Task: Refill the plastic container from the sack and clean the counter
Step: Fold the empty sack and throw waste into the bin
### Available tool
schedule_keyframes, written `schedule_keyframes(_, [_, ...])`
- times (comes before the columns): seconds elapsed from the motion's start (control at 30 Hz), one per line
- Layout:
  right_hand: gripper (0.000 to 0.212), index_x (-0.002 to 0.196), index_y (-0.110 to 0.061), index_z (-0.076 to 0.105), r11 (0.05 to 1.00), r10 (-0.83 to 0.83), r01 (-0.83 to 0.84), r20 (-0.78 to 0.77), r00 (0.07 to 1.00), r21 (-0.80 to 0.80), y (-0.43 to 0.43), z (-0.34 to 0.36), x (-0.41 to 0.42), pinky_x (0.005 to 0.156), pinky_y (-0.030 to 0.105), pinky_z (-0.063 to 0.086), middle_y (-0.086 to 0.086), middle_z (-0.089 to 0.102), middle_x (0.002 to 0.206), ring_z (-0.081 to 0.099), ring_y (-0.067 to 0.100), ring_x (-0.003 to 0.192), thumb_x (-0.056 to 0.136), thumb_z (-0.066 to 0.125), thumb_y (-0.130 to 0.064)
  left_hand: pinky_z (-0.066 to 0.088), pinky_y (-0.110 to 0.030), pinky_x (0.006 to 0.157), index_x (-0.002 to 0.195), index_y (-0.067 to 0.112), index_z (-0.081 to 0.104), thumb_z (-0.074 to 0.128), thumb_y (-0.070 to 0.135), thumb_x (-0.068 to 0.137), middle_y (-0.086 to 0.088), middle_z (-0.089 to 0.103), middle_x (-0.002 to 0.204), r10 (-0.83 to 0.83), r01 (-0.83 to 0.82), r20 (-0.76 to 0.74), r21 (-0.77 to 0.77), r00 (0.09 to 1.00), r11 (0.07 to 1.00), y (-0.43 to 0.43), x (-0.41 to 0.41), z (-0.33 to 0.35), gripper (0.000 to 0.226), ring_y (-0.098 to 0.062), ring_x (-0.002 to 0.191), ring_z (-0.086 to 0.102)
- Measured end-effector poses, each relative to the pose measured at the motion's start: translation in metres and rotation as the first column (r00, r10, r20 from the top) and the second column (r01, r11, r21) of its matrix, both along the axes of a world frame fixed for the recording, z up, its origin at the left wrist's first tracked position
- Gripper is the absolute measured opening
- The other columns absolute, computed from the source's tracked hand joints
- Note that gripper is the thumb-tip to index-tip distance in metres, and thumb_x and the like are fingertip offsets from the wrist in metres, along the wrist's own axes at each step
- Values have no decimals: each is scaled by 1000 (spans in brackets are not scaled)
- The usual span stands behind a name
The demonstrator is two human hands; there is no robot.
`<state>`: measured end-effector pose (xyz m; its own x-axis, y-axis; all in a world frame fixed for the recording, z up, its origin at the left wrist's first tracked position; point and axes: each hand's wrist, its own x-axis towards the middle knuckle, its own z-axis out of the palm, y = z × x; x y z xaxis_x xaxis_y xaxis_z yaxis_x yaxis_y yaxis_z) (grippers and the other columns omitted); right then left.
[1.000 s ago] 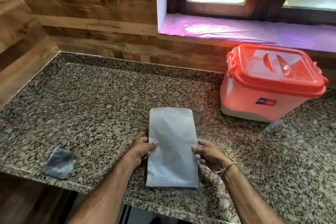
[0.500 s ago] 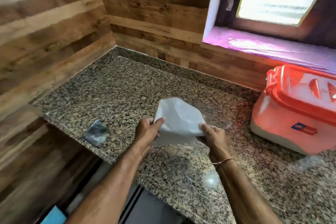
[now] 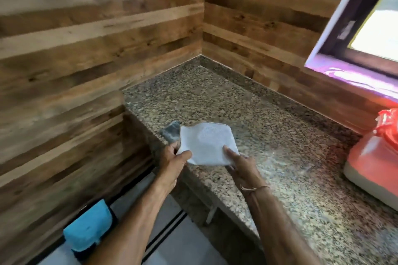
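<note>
I hold a folded white woven sack [image 3: 206, 145] just above the speckled granite counter [image 3: 290, 157], near its left front edge. My left hand [image 3: 174, 161] pinches the sack's near left corner. My right hand [image 3: 241, 163] grips its near right edge, index finger stretched across the top. The orange plastic container [image 3: 374, 157] with its lid on stands on the counter at the far right, partly cut off by the frame.
A small dark grey cloth [image 3: 171, 132] lies on the counter's left edge, partly behind the sack. Wood-panelled walls [image 3: 86, 71] close the corner at left and back. A blue object [image 3: 88, 230] lies on the floor below left. A window sill [image 3: 355, 79] sits upper right.
The sack has come up off the counter, where it lay flat, and is now carried left toward the grey cloth. My view has swung left, pushing the container to the frame's right edge.
</note>
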<state>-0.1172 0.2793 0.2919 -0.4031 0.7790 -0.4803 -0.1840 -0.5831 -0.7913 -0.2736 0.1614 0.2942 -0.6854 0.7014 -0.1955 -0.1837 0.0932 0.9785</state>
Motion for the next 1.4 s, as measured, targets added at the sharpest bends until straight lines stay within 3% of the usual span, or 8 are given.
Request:
schedule_keyframes(0.1, [12, 101, 7, 68, 980, 201, -201, 6, 980, -1, -45, -3, -33, 64, 35, 65, 24, 71, 98, 73, 27, 74, 90, 69, 3, 48, -18, 57, 97, 8, 54, 69, 3, 66, 4, 64, 80, 148, -145, 39, -64, 988, 987, -62, -34, -1, 35, -7, 69, 59])
schedule_keyframes(0.2, [27, 117, 11, 66, 943, 332, -333, 36, 943, 8, -89, -4, -70, 82, 48, 62, 29, 70, 111, 68, 39, 95, 91, 67, 3, 56, -49, 96, 125, 13, 48, 83, 19, 51, -13, 64, 119, 278, -269, 244, -70, 929, 960, -125, -67, -4, 81, -28, 108, 65])
schedule_keyframes(0.27, [23, 114, 9, 69, 893, 435, -444, 108, 894, 76, -119, -1, -96, 74, 38, 64, 25, 72, 110, 70, 33, 90, 93, 68, 0, 50, -60, 104, 114, 15, 58, 91, 26, 62, -14, 72, 112, 313, -297, 319, -98, 895, 950, -167, -86, -7, 63, -34, 109, 68])
schedule_keyframes(0.37, [8, 100, -4, 73, 792, 555, -590, 216, 803, 158, -157, -4, -135, 61, 27, 62, 13, 76, 96, 75, 18, 73, 95, 68, -7, 58, -50, 96, 101, 15, 63, 88, 30, 78, -6, 79, 87, 395, -355, 289, -181, 872, 917, -218, -108, -19, 37, -27, 90, 75])
schedule_keyframes(0.5, [16, 89, -12, 76, 646, 543, -714, 495, 678, 270, -195, -35, -200, 81, 45, 64, 7, 79, 90, 77, 23, 82, 89, 77, -27, 56, -23, 46, 110, 4, 67, 74, 12, 92, -9, 76, 90, 568, -527, 280, -213, 774, 823, -267, -134, -46, 21, -18, 68, 72])
schedule_keyframes(0.83, [14, 95, -11, 72, 410, 690, -900, 595, 412, 148, -254, -134, -333, 65, 16, 50, -1, 72, 85, 67, 13, 80, 89, 75, -23, 61, -31, 56, 104, 7, 73, 82, 11, 85, -12, 77, 98, 863, -782, 298, -374, 408, 499, -350, -194, -126, 22, -27, 82, 73])
schedule_keyframes(0.93, [15, 98, -14, 71, 425, 711, -903, 593, 378, 67, -266, -196, -361, 66, 21, 50, 3, 73, 92, 70, 18, 86, 94, 68, -28, 64, -45, 74, 105, 7, 73, 83, 13, 84, -12, 77, 102, 899, -800, 273, -417, 342, 431, -366, -220, -175, 24, -29, 89, 74])
schedule_keyframes(1.4, [31, 101, -7, 69, 305, 725, -915, 687, 44, -264, -362, -573, -400, 95, 46, 52, 6, 59, 95, 59, 25, 95, 87, 79, -32, 60, -22, 57, 92, 18, 69, 79, 14, 88, -1, 72, 99, 942, -823, 306, -494, 137, 280, -431, -289, -495, 12, -18, 90, 68])
